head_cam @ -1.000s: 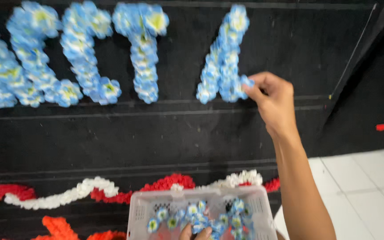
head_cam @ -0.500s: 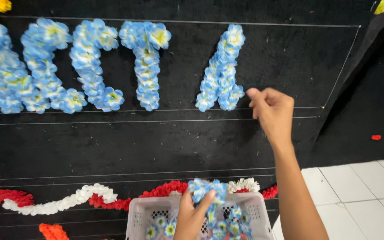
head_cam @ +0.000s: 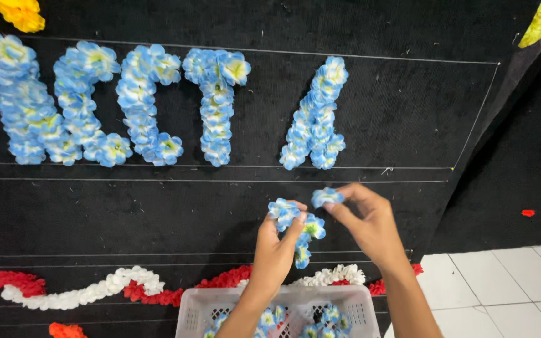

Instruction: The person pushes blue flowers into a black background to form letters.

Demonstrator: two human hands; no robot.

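My left hand holds a small bunch of blue-and-white fabric flowers up in front of a black board. My right hand pinches a single blue flower just right of that bunch. Above both hands, blue flowers pinned to the board form large letter shapes. The rightmost shape is a slanted stroke with a short branch at its base.
A white plastic basket with more blue flowers sits at the bottom centre. Red and white flower garlands run along the board's lower part. Yellow flowers sit at the top corners. White floor tiles lie to the right.
My right hand came down from the rightmost letter to the bunch and now pinches one flower. My left hand rose from the basket with the bunch.
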